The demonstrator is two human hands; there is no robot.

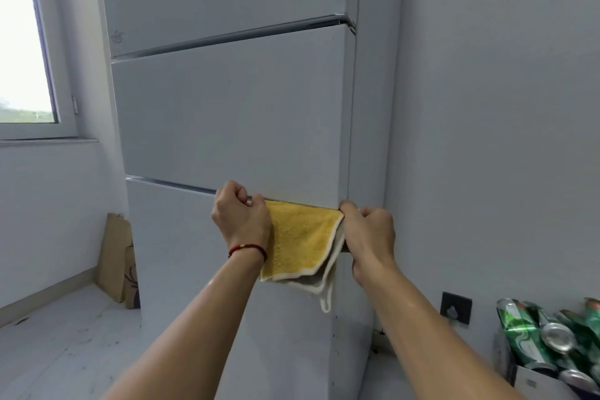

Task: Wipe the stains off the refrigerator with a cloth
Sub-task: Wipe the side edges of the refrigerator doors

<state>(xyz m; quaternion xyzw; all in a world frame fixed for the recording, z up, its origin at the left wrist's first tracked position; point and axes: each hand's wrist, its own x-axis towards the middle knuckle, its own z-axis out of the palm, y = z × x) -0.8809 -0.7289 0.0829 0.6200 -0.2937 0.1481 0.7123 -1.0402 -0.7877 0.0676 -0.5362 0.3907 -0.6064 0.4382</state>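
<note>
Facing the tall white refrigerator (pixel 233 114), we see the seam under its middle door as the target, a groove where grime likely collects. The yellow cloth (pixel 300 237) hangs folded at that seam, top edge stretched along the gap so it can probably be worked in. Our left hand (pixel 242 216) pinches its left corner, our right hand (pixel 368 234) grips the right corner, both keeping it taut.
</note>
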